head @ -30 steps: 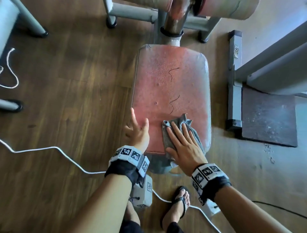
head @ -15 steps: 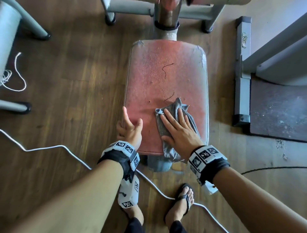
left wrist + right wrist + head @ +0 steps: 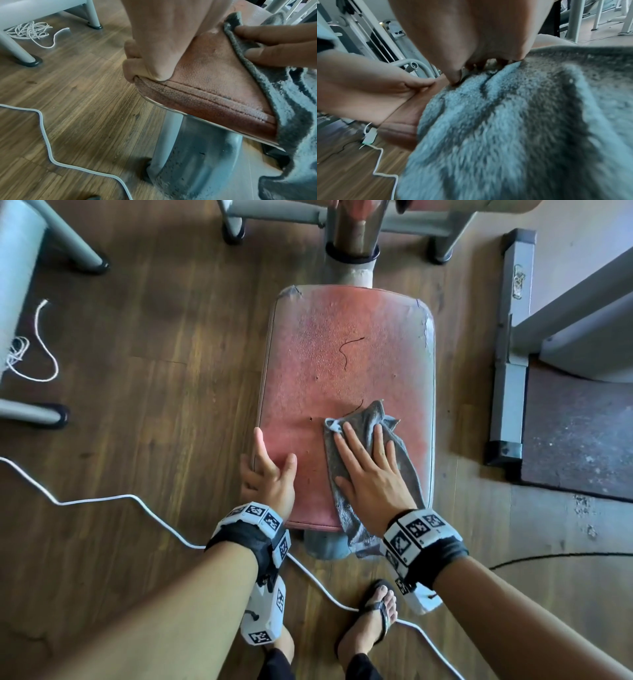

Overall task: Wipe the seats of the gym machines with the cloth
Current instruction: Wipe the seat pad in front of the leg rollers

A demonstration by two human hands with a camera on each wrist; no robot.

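A worn red padded seat (image 3: 346,354) stands on a grey post in the middle of the head view. A grey cloth (image 3: 371,416) lies on its near right part and hangs over the front edge. My right hand (image 3: 370,474) lies flat on the cloth with straight, spread fingers pressing it down. My left hand (image 3: 270,470) holds the seat's left edge near the front corner, thumb on top. In the left wrist view the left hand's fingers (image 3: 132,65) curl round the seat's (image 3: 205,81) edge beside the cloth (image 3: 291,108). The cloth (image 3: 505,121) fills the right wrist view.
Thin dark threads (image 3: 347,350) lie on the seat ahead of the cloth. A white cable (image 3: 102,498) runs over the wooden floor past my sandalled foot (image 3: 376,618). Grey machine frames (image 3: 510,337) and a dark mat (image 3: 575,433) stand at the right, more legs (image 3: 78,251) at the left.
My right hand has slid the cloth a little farther up the seat, toward the dark threads. The left hand has kept its hold on the left edge.
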